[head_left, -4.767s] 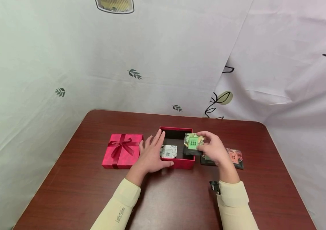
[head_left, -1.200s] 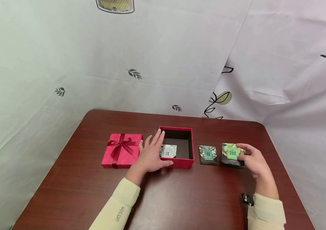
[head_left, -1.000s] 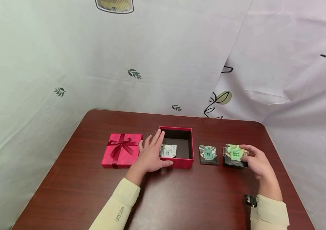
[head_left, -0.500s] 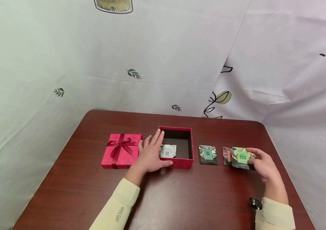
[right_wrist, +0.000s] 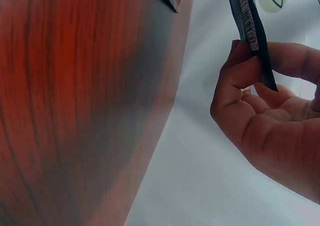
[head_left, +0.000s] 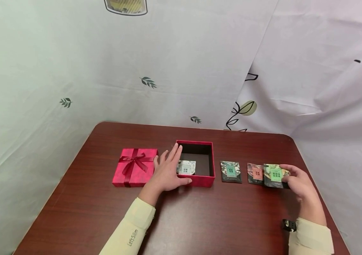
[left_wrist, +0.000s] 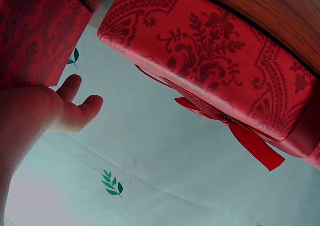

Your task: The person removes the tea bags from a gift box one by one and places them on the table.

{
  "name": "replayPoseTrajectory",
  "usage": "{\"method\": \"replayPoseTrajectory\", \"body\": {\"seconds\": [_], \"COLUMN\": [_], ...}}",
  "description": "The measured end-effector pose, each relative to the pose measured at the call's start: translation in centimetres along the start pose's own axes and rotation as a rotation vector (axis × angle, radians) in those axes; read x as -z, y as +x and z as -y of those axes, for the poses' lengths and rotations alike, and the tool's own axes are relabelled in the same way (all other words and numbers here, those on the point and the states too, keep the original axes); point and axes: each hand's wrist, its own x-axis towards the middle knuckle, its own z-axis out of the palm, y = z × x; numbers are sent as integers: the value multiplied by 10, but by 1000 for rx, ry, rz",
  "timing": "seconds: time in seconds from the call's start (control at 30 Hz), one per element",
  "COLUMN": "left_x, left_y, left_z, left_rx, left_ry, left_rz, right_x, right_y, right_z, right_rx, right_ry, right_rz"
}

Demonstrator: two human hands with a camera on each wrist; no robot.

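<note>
My right hand [head_left: 299, 182] pinches the right edge of a green-labelled sachet [head_left: 273, 176] between thumb and fingers. In the right wrist view this sachet [right_wrist: 247, 23] appears edge-on with a barcode on its back, held off the table. A red-labelled sachet [head_left: 255, 174] lies just left of it, and a teal-labelled sachet [head_left: 231, 172] lies further left. My left hand [head_left: 167, 173], fingers straight and spread, rests against the left side of an uncovered red gift box [head_left: 204, 182], its thumb along the front. Inside that box lies a white-labelled sachet [head_left: 186, 167], partly hidden by the hand.
A red box lid with a ribbon bow [head_left: 135, 167] sits left of my left hand; its patterned side [left_wrist: 205, 50] fills much of the left wrist view. The brown wooden table [head_left: 200, 219] ends at a hanging white printed cloth [head_left: 168, 63] behind.
My right hand has carried the green-labelled sachet from above the box to the right, past the teal-labelled and red-labelled sachets, uncovering the red-labelled one. The left hand has stayed at the box.
</note>
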Motion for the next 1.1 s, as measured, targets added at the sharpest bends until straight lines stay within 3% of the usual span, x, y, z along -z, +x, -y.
{"method": "replayPoseTrajectory", "body": {"seconds": [1.1], "left_x": [-1], "left_y": [1], "left_z": [0], "left_rx": [6], "left_ry": [-8], "left_rz": [-2], "right_x": [20], "right_y": [13], "right_z": [-25], "right_rx": [-30], "right_ry": [-58], "right_rz": [22]}}
